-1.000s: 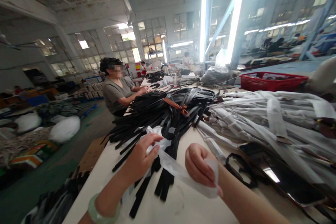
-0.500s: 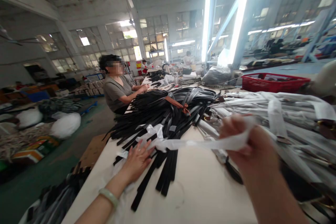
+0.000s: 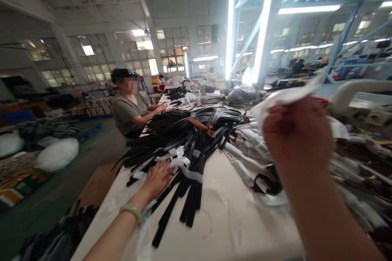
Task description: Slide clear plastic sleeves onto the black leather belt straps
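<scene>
Fingers spread, my left hand (image 3: 158, 179) rests on white strips (image 3: 177, 155) lying over a bundle of black straps (image 3: 171, 126). The bundle is tied with a brown band (image 3: 199, 124), and its loose ends fan out over the table (image 3: 223, 216). My right hand (image 3: 297, 130) is raised at the right, closed on a white strip (image 3: 284, 97) that sticks up past the fingers. Beneath and beside the right forearm lie straps wrapped in white (image 3: 248, 142).
Across the table's left side stands a person (image 3: 127, 108) with hands at its edge. A dark plastic bag (image 3: 241, 94) sits further back. White sacks (image 3: 58, 155) lie on the floor at the left.
My right hand has risen, and the white strip no longer stretches between my hands. The left hand stays on the strips. The view has turned slightly to the right.
</scene>
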Tool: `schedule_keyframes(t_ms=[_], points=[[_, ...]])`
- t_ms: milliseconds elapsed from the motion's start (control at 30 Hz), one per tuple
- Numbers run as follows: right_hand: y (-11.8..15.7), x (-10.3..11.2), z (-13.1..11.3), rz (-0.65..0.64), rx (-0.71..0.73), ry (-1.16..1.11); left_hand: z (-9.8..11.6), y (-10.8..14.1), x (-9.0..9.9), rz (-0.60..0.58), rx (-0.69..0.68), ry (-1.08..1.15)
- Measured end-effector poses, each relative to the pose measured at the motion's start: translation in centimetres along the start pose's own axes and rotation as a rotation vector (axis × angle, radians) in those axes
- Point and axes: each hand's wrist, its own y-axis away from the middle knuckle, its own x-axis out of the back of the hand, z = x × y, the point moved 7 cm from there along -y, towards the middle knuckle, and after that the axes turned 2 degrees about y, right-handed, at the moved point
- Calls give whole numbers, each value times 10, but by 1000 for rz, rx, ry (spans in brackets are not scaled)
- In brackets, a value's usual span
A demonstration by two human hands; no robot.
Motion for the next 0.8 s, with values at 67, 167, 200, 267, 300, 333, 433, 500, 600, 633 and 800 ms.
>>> schedule_keyframes(t_ms=[67,167,200,267,300,333,433,500,600,633,800], points=[[2,-23,34,-83,-135,-21,8,10,13,25,-53,94],[28,-47,126,-230,-599,15,20,24,38,106,-117,262],[42,-48,155,-242,-747,24,24,28,46,150,-124,327],[65,-46,199,-261,-875,46,33,35,59,238,-119,475],[76,-44,215,-268,-920,53,39,37,62,268,-114,556],[86,-42,227,-279,-952,60,46,40,63,284,-111,637],[110,-39,244,-333,-1022,88,71,43,60,254,-120,842],[117,-38,247,-376,-1033,130,81,45,58,213,-70,969],[117,-35,247,-416,-1009,225,82,49,57,184,71,1080],[115,-33,248,-424,-997,257,81,50,58,185,110,1079],[112,-24,250,-447,-942,374,71,50,56,242,196,970]])
